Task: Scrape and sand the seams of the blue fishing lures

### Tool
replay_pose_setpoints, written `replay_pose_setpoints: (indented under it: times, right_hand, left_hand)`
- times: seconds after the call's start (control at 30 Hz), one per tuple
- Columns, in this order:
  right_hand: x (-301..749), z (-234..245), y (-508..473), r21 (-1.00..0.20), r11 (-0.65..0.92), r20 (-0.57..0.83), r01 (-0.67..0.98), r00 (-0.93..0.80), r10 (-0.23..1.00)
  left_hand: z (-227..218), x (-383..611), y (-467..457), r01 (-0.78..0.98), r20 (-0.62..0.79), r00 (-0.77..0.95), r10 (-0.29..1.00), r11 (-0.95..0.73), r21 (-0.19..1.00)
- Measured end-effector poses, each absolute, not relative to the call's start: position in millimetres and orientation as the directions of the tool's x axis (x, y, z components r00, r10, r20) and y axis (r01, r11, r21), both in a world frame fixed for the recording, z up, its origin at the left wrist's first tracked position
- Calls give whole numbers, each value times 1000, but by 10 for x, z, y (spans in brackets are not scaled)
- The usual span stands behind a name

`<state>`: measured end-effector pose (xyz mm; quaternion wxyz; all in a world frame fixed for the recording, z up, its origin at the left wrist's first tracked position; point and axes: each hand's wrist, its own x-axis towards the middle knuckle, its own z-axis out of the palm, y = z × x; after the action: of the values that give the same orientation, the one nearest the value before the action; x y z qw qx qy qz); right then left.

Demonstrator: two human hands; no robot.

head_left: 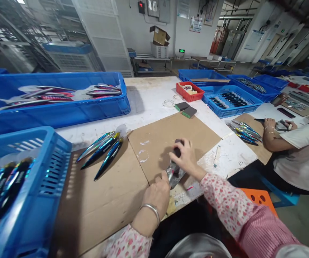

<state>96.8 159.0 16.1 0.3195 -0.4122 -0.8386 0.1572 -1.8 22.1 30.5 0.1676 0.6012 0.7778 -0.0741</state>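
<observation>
- Right hand point(185, 157): we found it gripping a dark block point(177, 148), likely light, stiff; best pinched by its sides.
- Left hand point(157, 193): fingers against a shiny grey piece point(180, 175); whether gripping, we could not tell.
- Grey piece: lay at the cardboard's point(197, 130) 6 o'clock edge, probably slippery, best held near-end; long axis ran roughly toward 1 o'clock.
</observation>
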Motion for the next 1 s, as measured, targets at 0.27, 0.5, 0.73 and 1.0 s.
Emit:
replay_pose_setpoints:
  times: [0.27, 0.5, 0.73, 1.0]
  right_hand:
    - [800, 162, 1571, -496, 626, 393, 601, -487, 780]
    - [800, 120, 1384, -539, 648, 417, 539, -497, 761]
    - [879, 128, 2055, -786, 325, 265, 526, -188, 946]
    - [776, 59, 1312, -729, 473, 327, 495, -356, 876]
  left_hand:
    - [328, -19, 224, 933, -378, -232, 896, 316, 175]
    - [110, 2, 178, 939, -264, -289, 920, 326, 110]
    - [57, -51, 102, 942, -210, -264, 942, 298, 152]
    - [41, -65, 111, 939, -247, -285, 926, 322, 122]
